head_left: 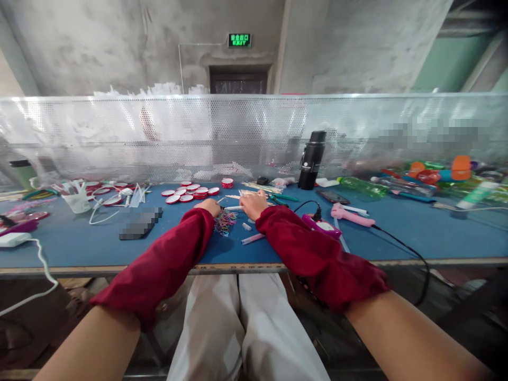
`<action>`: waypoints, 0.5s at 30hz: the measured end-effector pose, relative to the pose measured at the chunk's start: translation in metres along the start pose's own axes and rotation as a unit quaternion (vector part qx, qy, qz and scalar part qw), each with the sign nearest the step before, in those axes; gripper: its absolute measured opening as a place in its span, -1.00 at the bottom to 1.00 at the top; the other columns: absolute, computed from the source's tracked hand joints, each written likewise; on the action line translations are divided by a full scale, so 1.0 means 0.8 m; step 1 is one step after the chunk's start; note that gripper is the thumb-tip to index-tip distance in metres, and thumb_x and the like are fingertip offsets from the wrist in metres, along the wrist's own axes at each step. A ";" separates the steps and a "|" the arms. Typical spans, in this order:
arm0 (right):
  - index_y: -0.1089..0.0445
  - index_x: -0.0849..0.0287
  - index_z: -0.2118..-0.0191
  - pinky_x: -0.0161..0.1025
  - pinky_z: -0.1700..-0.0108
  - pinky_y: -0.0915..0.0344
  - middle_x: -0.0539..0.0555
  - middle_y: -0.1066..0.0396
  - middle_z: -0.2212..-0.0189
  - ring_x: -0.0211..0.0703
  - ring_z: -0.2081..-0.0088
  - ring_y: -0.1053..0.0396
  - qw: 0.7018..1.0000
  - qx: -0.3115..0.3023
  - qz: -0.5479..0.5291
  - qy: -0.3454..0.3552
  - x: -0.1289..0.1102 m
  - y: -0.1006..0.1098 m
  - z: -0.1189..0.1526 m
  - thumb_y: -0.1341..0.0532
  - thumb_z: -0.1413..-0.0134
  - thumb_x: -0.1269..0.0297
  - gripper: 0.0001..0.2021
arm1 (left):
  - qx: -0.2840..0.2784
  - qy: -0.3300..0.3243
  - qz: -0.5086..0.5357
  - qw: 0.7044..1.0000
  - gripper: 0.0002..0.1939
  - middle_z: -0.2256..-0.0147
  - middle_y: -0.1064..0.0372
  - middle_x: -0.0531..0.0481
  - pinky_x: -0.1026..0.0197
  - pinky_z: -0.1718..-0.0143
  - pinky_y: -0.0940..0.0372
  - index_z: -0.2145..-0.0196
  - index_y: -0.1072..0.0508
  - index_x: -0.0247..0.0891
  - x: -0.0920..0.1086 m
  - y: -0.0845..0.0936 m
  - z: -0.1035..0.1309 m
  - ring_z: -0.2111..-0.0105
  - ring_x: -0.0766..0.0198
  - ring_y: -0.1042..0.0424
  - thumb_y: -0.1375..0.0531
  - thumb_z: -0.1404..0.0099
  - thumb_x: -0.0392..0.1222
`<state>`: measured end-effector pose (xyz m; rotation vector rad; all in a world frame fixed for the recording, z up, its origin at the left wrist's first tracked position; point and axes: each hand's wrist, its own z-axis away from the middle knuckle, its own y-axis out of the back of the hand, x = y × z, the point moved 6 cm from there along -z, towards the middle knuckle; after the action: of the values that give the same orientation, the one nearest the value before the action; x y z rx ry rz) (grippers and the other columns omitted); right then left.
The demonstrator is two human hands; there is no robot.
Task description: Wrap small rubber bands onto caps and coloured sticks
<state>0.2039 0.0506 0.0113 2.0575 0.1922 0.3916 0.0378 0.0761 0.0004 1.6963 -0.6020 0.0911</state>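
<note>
with left hand (209, 207) and right hand (254, 204) near colourful bands (225, 223), in from the front edge of the bench (413, 227); cannot tell fingers spread or pinching.

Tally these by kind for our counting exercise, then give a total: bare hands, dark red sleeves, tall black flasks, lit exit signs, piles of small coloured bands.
Hands, left hand and right hand: 2
Dark red sleeves: 2
Tall black flask: 1
Lit exit sign: 1
Pile of small coloured bands: 1
Total: 7
</note>
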 end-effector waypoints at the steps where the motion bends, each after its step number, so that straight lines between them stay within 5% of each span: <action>1: -0.43 0.12 0.24 0.07 -0.10 0.15 0.16 -0.48 0.24 -0.01 0.05 -0.32 1.000 0.000 0.001 0.001 -0.001 0.000 0.000 -0.07 -0.23 0.26 -0.81 | -0.001 0.010 0.007 1.000 -0.79 0.59 -0.38 -0.09 0.25 0.38 -0.17 0.44 -0.50 -0.30 -0.002 0.000 0.000 0.45 0.21 -0.42 -0.09 -0.22 -0.24; 15: -0.43 0.13 0.23 -0.02 -0.05 0.09 0.16 -0.49 0.19 -0.04 0.07 -0.32 0.999 0.015 -0.022 -0.039 0.002 0.012 0.005 -0.10 -0.22 0.23 -0.81 | 0.052 0.087 0.184 0.978 -0.76 0.54 -0.41 -0.06 0.24 0.46 -0.13 0.32 -0.54 -0.27 -0.033 -0.004 -0.008 0.55 0.27 -0.34 -0.12 -0.21 -0.13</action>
<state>0.2068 0.0435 0.0180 2.0899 0.1952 0.2821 0.0183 0.0912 -0.0114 1.6382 -0.7823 0.5382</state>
